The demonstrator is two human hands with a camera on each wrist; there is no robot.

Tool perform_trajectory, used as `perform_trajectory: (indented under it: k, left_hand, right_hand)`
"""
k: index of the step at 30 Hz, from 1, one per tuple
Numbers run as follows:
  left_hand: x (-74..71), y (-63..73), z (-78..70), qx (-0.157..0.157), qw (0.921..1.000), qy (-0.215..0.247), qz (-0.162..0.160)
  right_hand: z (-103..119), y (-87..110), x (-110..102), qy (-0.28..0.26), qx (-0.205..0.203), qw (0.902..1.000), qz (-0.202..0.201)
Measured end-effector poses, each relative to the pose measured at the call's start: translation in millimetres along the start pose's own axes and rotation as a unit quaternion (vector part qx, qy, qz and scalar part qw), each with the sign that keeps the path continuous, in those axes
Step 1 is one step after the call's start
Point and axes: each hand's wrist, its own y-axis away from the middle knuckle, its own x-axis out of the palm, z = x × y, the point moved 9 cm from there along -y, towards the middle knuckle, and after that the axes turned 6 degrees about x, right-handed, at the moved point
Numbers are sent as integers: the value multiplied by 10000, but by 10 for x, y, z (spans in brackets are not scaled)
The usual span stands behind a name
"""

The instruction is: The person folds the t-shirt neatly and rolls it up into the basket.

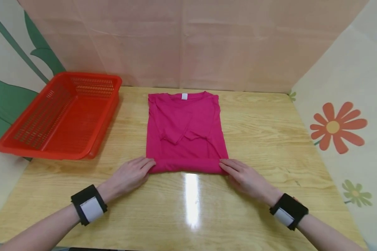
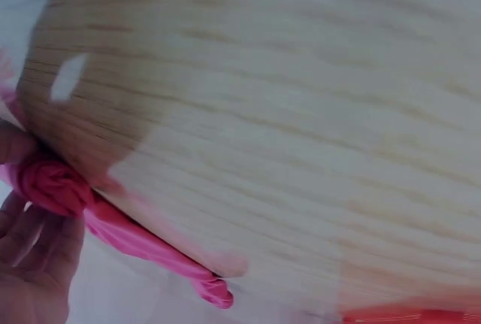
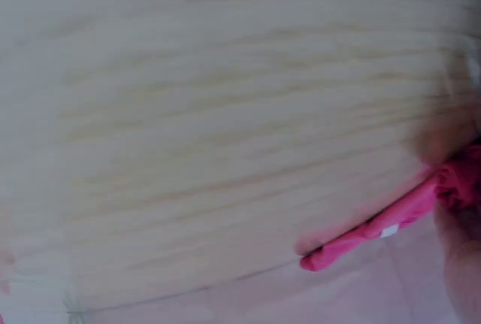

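A bright pink shirt (image 1: 184,129) lies flat on the wooden table, its neckline with a white tag at the far side and its sleeves folded inward. Its near edge is rolled into a thick band. My left hand (image 1: 130,174) grips the left end of that roll; in the left wrist view, thumb and fingers sit on either side of the spiralled cloth (image 2: 54,185). At the opposite end, my right hand (image 1: 246,179) holds the roll with fingers over its top. Part of the right hand falls outside the right wrist view, beside the bunched pink cloth (image 3: 457,185).
A red plastic basket (image 1: 95,139) with slotted sides stands on the left of the table (image 1: 264,136). Behind the table hangs a pinkish cloth backdrop (image 1: 182,45). A wall covering with a printed red flower (image 1: 348,134) borders the right side.
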Motion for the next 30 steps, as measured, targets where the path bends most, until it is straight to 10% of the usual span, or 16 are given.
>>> perform_trajectory:
  k: [6,15,23,30]
  left_hand:
    - [-32,39,134,-147,9969,748,-208]
    - [18,103,417,-646,9648,2531,-313]
    - [-2,112,451,-777,9820,1718,-81]
    - [29,66,485,-1308,9798,1511,-89]
  right_hand:
    - [-156,-14,-28,-655,72,9978,-93]
    - [-394,-169,-98,-1705,715,9823,-296]
    - [-531,-250,-31,-1979,1716,9645,347]
    - [-643,-295,-74,-2083,2179,9535,-64]
